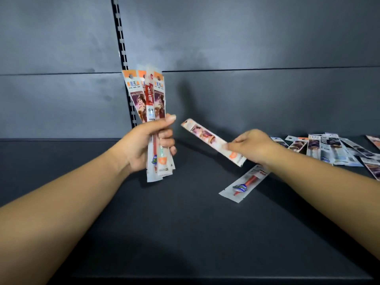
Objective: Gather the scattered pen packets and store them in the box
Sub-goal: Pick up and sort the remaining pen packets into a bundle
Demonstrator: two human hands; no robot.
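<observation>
My left hand (151, 144) grips an upright bundle of several pen packets (147, 95), their orange-topped ends fanned out above my fist. My right hand (251, 146) pinches one long pen packet (207, 136), held tilted above the shelf with its far end pointing towards the bundle. Below my right wrist a packet with a red pen (243, 185) lies flat on the dark shelf (185, 233). A scattered pile of several more packets (333, 150) lies at the right edge. No box is in view.
The shelf's dark back panel (246, 38) rises behind, with a slotted upright rail (121, 48) just behind the bundle. The shelf's front edge (205, 277) runs along the bottom.
</observation>
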